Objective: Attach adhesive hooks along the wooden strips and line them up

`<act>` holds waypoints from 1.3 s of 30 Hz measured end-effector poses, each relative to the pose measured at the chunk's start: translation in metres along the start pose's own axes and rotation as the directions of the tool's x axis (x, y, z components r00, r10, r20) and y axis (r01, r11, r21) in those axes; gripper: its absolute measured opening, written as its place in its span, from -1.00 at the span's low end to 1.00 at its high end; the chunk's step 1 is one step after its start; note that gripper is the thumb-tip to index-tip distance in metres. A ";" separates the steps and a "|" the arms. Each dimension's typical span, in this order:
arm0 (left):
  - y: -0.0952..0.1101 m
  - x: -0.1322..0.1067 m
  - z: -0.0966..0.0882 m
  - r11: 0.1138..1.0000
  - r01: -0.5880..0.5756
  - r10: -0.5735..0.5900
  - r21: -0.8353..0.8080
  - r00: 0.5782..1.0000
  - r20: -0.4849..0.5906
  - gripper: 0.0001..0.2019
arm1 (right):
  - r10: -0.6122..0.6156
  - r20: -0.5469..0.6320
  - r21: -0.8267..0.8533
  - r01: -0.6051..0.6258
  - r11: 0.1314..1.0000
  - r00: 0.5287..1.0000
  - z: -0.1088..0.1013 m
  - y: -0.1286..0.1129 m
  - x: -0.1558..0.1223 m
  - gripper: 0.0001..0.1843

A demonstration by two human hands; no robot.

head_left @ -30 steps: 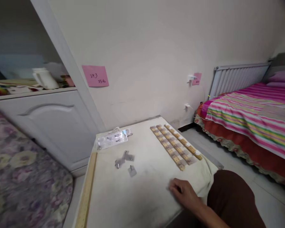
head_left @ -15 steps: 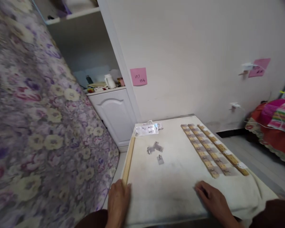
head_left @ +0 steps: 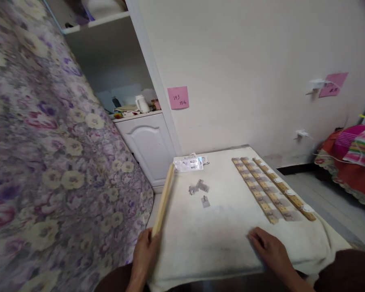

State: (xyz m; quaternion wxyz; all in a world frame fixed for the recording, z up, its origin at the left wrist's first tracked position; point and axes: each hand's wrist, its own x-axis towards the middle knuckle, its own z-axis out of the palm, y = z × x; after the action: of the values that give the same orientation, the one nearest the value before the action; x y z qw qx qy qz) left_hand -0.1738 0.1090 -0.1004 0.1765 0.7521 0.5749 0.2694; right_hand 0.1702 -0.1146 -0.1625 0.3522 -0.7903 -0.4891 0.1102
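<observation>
My left hand point(head_left: 144, 252) is closed round the near end of a long, narrow wooden strip point(head_left: 163, 199) at the table's left edge. The strip's far end looks raised off the cloth. On the right, my right hand point(head_left: 269, 248) rests at the near part of the table with its fingers curled; what they hold, if anything, is hidden. Several small clear squares with metal hooks point(head_left: 205, 201) lie in the middle of the cloth. Three wooden strips point(head_left: 261, 199) carrying similar hook pieces lie side by side at the right.
A clear plastic package point(head_left: 188, 164) lies at the table's far left corner. The table point(head_left: 219, 227) wears a pale cloth and stands against a wall. A floral curtain point(head_left: 63, 170) hangs close on the left, beside a white cabinet point(head_left: 147, 142). A bed point(head_left: 353, 162) stands at the right.
My left hand has moved slightly left and the wooden strip's far end has lifted off the table edge. My right hand has barely moved.
</observation>
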 end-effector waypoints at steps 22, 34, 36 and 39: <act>0.025 -0.016 0.025 0.833 -0.554 0.521 -0.017 0.772 0.364 -0.76 | -0.176 -0.213 0.093 0.199 0.976 0.961 -0.018 -0.006 -0.023 -0.79; -0.025 -0.009 0.032 0.878 -0.474 0.457 0.059 0.870 0.186 -0.58 | -0.353 -0.011 -0.204 0.344 0.917 0.935 0.014 -0.008 0.010 -0.53; -0.037 -0.007 0.030 0.913 -0.407 0.399 0.030 0.905 0.148 -0.60 | -0.355 0.004 -0.222 0.347 0.911 0.935 0.016 -0.005 0.013 -0.55; -0.044 -0.006 0.027 0.923 -0.383 0.384 -0.043 0.908 0.169 -0.65 | -0.354 0.014 -0.230 0.348 0.909 0.935 0.017 -0.001 0.015 -0.60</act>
State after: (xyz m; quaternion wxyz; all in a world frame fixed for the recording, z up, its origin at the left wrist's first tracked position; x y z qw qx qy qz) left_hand -0.1924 0.1164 -0.1486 0.1728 0.8703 0.3972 0.2346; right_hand 0.1684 -0.0939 -0.1716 0.2798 -0.7263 -0.6275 -0.0230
